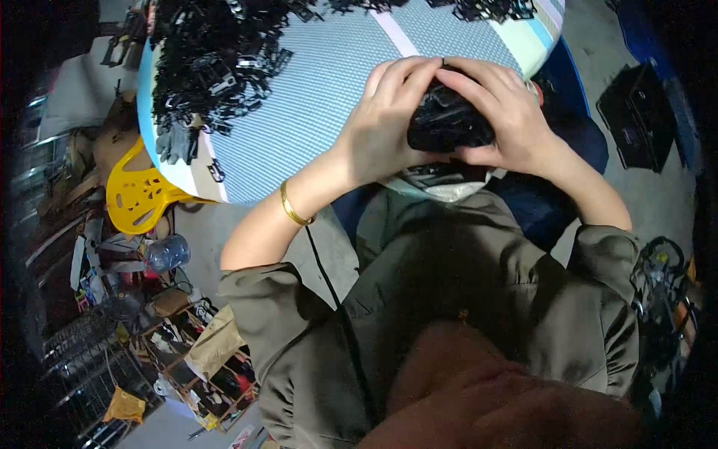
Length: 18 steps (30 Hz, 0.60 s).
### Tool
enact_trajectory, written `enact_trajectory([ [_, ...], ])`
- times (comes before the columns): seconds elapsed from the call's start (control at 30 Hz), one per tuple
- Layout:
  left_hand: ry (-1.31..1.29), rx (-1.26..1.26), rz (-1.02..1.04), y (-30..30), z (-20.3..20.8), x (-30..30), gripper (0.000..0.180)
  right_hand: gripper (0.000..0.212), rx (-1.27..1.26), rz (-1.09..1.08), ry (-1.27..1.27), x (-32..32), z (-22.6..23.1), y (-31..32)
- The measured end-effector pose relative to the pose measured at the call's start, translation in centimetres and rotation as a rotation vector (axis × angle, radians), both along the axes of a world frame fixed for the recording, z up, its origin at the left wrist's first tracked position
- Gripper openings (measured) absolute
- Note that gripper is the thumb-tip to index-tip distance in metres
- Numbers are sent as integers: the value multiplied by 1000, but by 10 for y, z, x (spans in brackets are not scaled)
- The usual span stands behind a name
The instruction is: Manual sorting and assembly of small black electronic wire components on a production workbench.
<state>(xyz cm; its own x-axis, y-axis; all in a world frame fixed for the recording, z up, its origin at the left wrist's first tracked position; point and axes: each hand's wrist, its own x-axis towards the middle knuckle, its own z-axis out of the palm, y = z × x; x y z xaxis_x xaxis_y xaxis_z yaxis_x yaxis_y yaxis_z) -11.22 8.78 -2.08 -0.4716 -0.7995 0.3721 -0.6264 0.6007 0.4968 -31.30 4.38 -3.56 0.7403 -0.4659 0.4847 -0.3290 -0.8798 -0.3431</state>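
Note:
Between my two hands is a dark bundle of black plastic pieces (449,120), held above my lap at the table's near edge. My left hand (385,112) wraps its left side, and my right hand (512,112) curls round its right side. The fingers of both hands meet over its far end. Just below the bundle, a pale plastic bag (452,193) with more black pieces in it rests at my lap. A large heap of small black plastic parts (217,67) covers the left of the table, with one loose piece (216,170) near the edge.
The table (314,97) has a blue-and-white patterned top and a rounded edge. A grey glove (177,144) lies beside the heap. A yellow stool (138,198) and a clear water jug (167,254) stand at left, above a cluttered rack (206,359). A black crate (636,120) sits at right.

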Motion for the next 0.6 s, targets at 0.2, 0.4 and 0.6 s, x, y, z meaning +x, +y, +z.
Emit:
enact_trajectory([
  [0.2,-433,-474,6,13,-34,-40,53,68,-97,-230,-316,-16,-81,38],
  [0.4,-599,-548,-182,33,-105,-67,35,28,512,-491,101,-23,-166,82],
  [0.6,-331,1210,-516,42,-235,-16,17,38,587,-288,821,-4,-157,76],
])
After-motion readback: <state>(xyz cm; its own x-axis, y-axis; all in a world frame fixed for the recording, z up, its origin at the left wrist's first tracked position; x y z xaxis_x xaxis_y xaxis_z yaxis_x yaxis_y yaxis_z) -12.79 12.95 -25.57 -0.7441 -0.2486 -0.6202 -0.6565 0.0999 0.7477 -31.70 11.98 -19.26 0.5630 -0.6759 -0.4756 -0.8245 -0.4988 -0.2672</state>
